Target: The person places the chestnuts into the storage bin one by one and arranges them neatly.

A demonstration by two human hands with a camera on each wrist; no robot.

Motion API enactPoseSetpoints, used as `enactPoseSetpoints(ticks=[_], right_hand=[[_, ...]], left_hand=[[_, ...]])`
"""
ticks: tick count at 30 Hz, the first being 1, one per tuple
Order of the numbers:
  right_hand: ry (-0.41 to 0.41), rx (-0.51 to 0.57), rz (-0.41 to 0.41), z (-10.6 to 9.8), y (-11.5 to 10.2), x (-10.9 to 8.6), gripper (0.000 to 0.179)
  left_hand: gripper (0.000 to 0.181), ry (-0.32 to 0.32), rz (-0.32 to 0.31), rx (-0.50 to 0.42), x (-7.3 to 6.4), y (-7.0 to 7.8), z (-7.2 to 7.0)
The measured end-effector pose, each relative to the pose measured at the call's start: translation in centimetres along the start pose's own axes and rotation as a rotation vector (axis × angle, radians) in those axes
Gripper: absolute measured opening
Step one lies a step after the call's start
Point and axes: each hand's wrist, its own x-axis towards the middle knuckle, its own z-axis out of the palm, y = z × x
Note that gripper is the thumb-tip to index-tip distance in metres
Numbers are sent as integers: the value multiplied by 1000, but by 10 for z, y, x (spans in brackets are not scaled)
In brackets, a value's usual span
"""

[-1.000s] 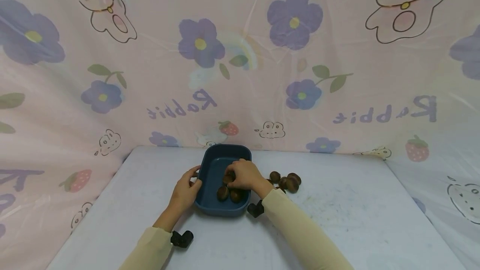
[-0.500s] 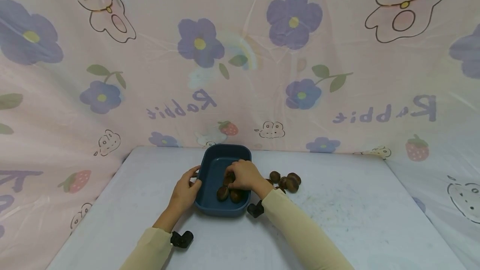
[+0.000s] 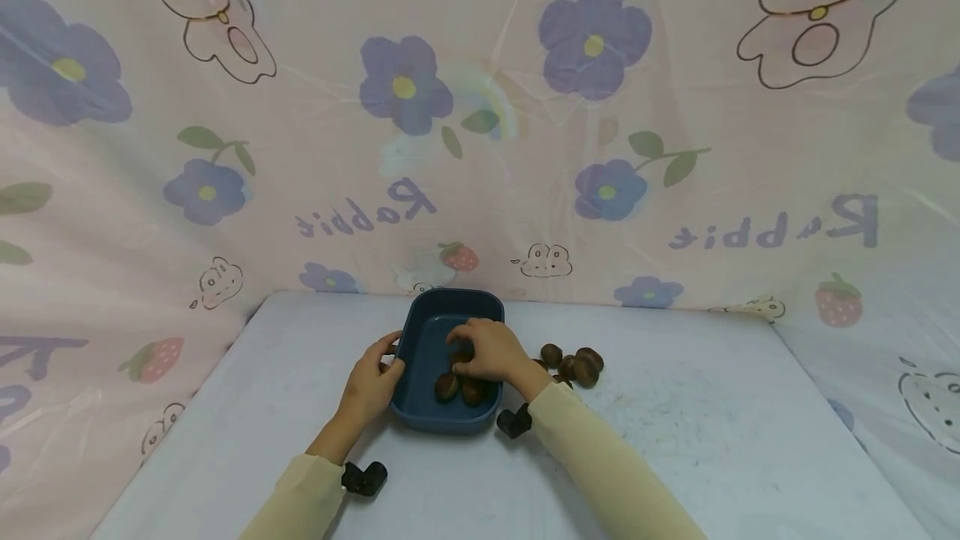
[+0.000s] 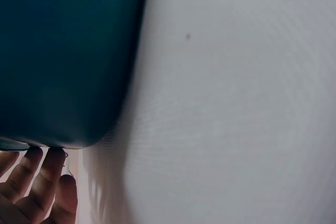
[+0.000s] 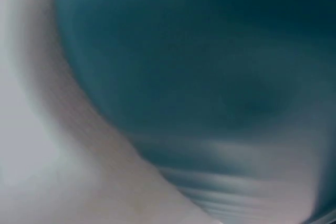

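Observation:
A blue rectangular tub (image 3: 420,419) sits on the white table with several brown chestnuts (image 3: 446,387) inside, near its right side. The person's right hand (image 3: 491,351) reaches over the right rim, fingers and thumb spread above a chestnut (image 3: 462,350) that they partly hide. At the tub's left side is the left hand (image 3: 369,382), its thumb at the rim. In the left wrist view the fingertips (image 4: 54,156) touch the outer wall of the tub (image 4: 63,66). The right wrist view shows mostly the blurred tub wall (image 5: 173,77).
Right of the tub, more chestnuts (image 3: 585,371) lie in a loose group, some partly behind the right wrist. A patterned cloth (image 3: 525,190) hangs along the back edge of the white table (image 3: 712,407).
The right hand's fingers, earlier pinching a chestnut inside the tub, have spread apart and the chestnut is let go. The left hand stays against the tub's side.

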Motion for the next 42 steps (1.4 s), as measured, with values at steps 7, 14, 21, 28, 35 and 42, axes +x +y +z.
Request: enactPoseSetpoints(ticks=[7,14,21,28,35,42], right_hand=[[34,69,6,-2,-1,-1,39],[34,129,22,-6,0,-1,40],[55,264,23,-12,1,-2,37],[80,307,22,-22,0,-7,37],[110,305,33,-29,-1,-11,35],[128,262,45,-37,-3,-13,34]], left_hand=[[49,-1,6,2,0,1,-1],[49,-7,18,11,1,5,-3],[49,-6,22,-1,1,5,-2],[49,-3,20,-13,1,5,-1],[49,-2,8,-14,-1,4,-2],[50,-8,1,-2,-1,2,-1]])
